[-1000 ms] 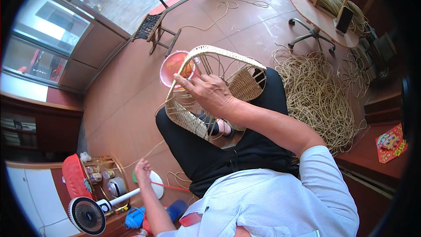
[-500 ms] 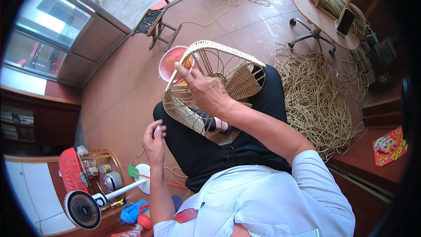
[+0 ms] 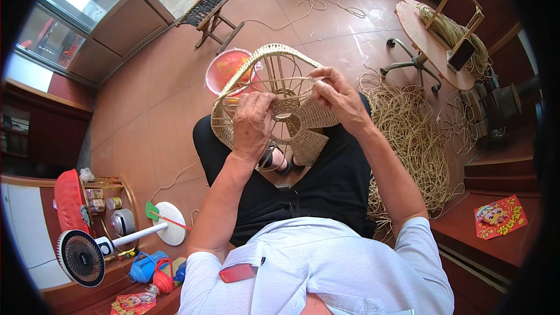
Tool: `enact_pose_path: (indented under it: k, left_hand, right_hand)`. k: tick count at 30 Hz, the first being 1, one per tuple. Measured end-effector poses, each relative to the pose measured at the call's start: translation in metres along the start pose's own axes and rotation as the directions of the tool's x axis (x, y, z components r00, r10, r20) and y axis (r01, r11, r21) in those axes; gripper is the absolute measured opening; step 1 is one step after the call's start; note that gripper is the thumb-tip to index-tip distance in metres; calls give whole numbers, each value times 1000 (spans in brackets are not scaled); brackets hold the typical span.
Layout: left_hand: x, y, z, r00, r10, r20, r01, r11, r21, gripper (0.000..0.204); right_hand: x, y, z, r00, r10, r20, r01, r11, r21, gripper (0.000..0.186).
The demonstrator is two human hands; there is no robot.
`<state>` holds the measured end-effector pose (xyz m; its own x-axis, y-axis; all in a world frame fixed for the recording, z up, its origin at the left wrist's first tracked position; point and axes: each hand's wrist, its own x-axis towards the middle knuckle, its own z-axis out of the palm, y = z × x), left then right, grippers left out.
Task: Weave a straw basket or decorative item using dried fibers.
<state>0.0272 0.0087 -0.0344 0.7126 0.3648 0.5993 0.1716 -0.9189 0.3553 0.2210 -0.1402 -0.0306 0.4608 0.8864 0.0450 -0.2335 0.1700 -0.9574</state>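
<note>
Across my lap lies a partly woven straw-coloured basket point(image 3: 312, 147), with a braided rim, bare thin ribs and several finished woven panels around a round opening. My left hand point(image 3: 252, 125) is closed at the middle of the basket, its fingertips pressed on the weave beside the ribs. To the right, my right hand point(image 3: 339, 100) is raised over a woven panel, thumb and fingers pinched on a thin cord point(image 3: 294, 80) that runs leftward across the ribs. The palm sides of both hands are hidden.
A large heap of loose cord point(image 3: 408, 146) covers the floor on my right, near a round-topped wheeled stand point(image 3: 415, 35) bearing more cord. Beyond the basket are a red basin point(image 3: 224, 70) and a folding stool point(image 3: 213, 20). A white fan point(image 3: 84, 258) stands at lower left.
My left hand has risen from beside my knee onto the basket. My right hand has moved from the rim's left side to the right and now pinches the cord. The basket has turned and tilted.
</note>
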Motion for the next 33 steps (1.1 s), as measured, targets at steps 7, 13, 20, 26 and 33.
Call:
enact_pose_path:
  k: [7,13,20,26,33]
  left_hand:
    - [12,5,9,997,-71,-43,69,997,-33,13]
    - [8,12,23,989,-106,-101,115,990,87,8]
    - [3,23,16,991,-133,-29,134,990,35,14]
    - [1,18,14,986,-166,-22,166,986,-7,18]
    - [-1,31,19,980,-71,-184,100,983,156,21]
  right_hand:
    - [9,-49,22,969,-246,-22,241,960,-146,32]
    - [-4,-7,32,872,-455,-179,301,788,-536,36]
    - [-2,24,53,874,-484,53,330,509,-795,66]
    - [16,40,58,936,-351,18,230,574,-786,73]
    - [-3,23,45,949,-184,-254,127,966,-227,50]
